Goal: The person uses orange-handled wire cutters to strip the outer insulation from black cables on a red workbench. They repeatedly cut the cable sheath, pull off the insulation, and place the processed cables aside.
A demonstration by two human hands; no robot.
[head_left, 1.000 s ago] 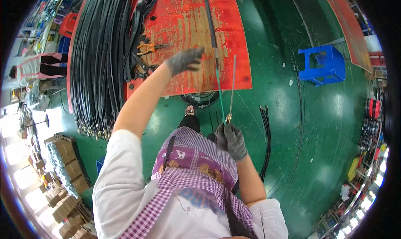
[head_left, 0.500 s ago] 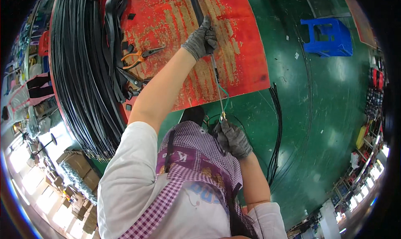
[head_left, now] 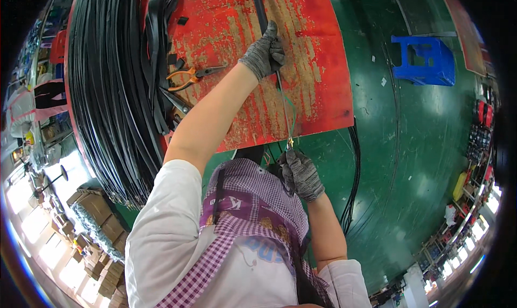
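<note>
Red worktop (head_left: 321, 92), coating worn to brown in streaks. Clock from its middle: black strips (head_left: 105, 92) heaped at 9, ends overhanging near edge; orange-handled pliers (head_left: 195, 77) at 9; dark snips (head_left: 175, 100) at 8; black scrap (head_left: 183, 21) at 10. Green floor (head_left: 425, 146): blue stool (head_left: 431, 63) at 3, black cable bundle (head_left: 355, 173) at 5.

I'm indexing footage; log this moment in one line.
left hand: gripping black strip | right hand: holding gold fitting | orange pliers: on red table

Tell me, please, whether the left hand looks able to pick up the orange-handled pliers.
Probably not without letting go: the left hand is closed around a black strip, though the orange-handled pliers lie close by, uncovered.
</note>
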